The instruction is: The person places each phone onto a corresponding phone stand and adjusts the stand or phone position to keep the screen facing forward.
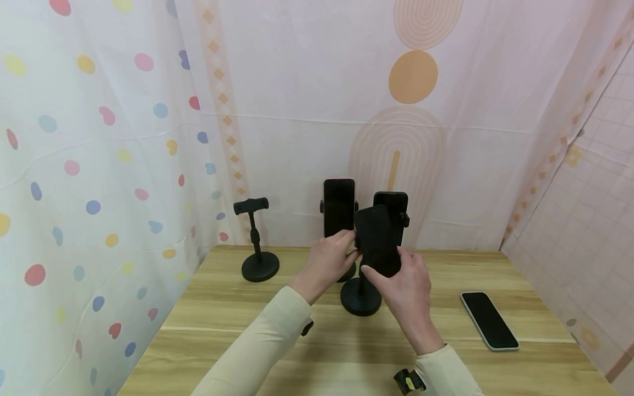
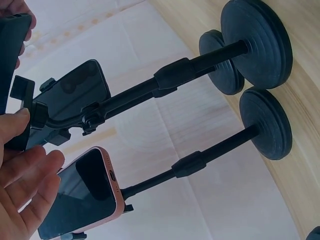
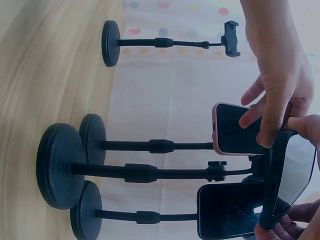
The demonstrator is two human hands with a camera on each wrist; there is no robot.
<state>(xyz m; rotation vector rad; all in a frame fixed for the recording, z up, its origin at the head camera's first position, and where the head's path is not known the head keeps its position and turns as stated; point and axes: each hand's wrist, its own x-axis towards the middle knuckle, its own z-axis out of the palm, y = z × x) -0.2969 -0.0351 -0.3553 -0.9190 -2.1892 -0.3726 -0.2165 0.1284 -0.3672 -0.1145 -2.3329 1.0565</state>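
My right hand grips a black smartphone by its sides, tilted, at the top of the nearest black phone stand. At the phone's left edge, my left hand pinches the stand's clamp between thumb and fingers; its other fingers are loosely bent in the left wrist view. The phone lies right against the clamp. Close behind, a pink-edged phone sits upright in a second stand. Another dark phone is held in a third stand, partly hidden by the phone in my hand.
A phone stand with a bare clamp stands at the back left of the wooden table. On the right, a phone in a pale case lies flat, screen up. Patterned curtains hang directly behind the table and along both sides.
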